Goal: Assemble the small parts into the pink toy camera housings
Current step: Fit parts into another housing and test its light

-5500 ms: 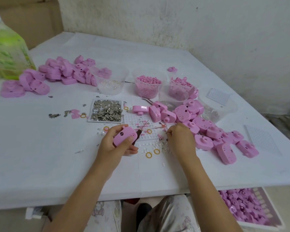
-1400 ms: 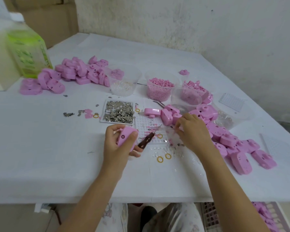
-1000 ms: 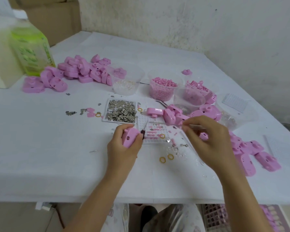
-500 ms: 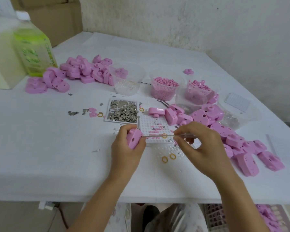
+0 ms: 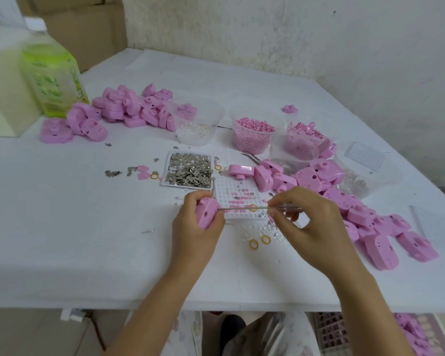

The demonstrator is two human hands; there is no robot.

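Observation:
My left hand [image 5: 197, 232] grips a pink toy camera housing [image 5: 206, 211] at the table's middle. My right hand [image 5: 310, 227] pinches thin metal tweezers [image 5: 244, 208] whose tip touches the housing's side. Under the tweezers lies a white grid tray [image 5: 238, 199] with small pink parts in its cells. A flat tray of silvery metal bits [image 5: 189, 169] sits behind it. Yellow rings [image 5: 259, 242] lie loose on the table in front.
Pink housings are heaped at the right [image 5: 357, 214] and at the back left [image 5: 129, 109]. Clear cups [image 5: 253, 136] with pink and clear small parts stand behind the trays. A green bottle [image 5: 53, 78] stands at the far left. A crate of pink parts [image 5: 406, 332] sits below the table edge.
My right hand reached to the right pile, came back with the tweezers and brought their tip to the housing. My left hand turned the housing on edge.

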